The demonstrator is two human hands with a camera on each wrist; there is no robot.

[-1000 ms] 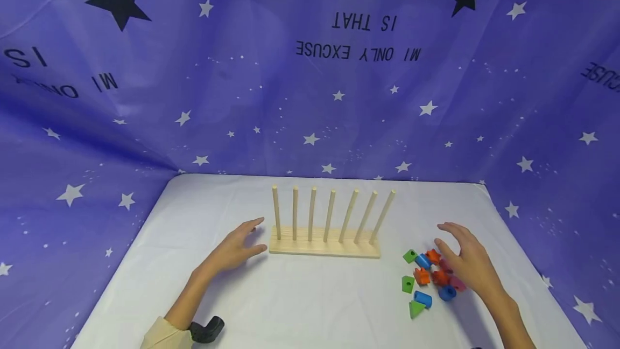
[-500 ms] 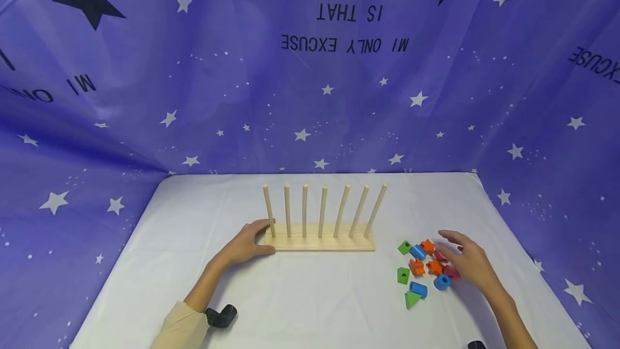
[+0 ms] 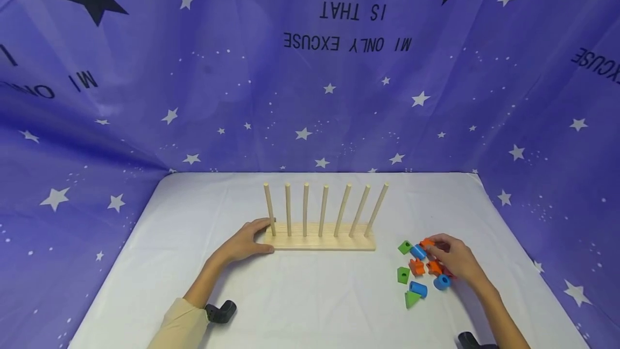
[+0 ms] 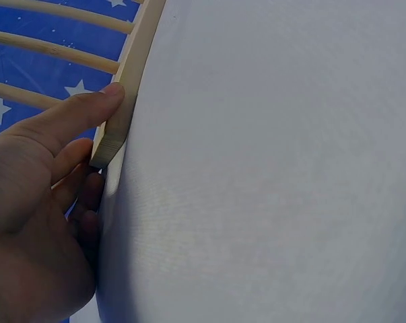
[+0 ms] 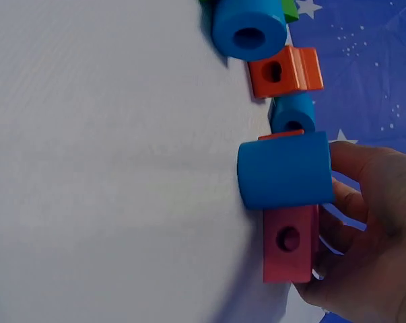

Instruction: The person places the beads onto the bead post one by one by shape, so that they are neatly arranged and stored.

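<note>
A pale wooden peg rack (image 3: 319, 243) with a row of several upright pegs stands mid-table. At its left end my left hand (image 3: 244, 242) grips the base, the thumb on the front edge and fingers behind, as the left wrist view also shows. My right hand (image 3: 459, 258) is over a loose pile of coloured blocks, its thumb and finger pinching an orange star-shaped block (image 3: 426, 242) at the far side. In the right wrist view a blue cylinder (image 5: 283, 171) and a pink block (image 5: 285, 249) with a hole hide most of the fingertips.
Next to the pile's left side lie green blocks (image 3: 403, 275) and another blue cylinder (image 3: 418, 289). More orange star blocks (image 3: 416, 267) sit in the middle. A white cloth (image 3: 310, 306) covers the table, and a purple star-printed curtain (image 3: 271, 101) encloses its back and sides.
My left hand has moved right onto the rack's end and taken hold of it. The right hand has come down and left into the pile, its fingers closing at the orange star block.
</note>
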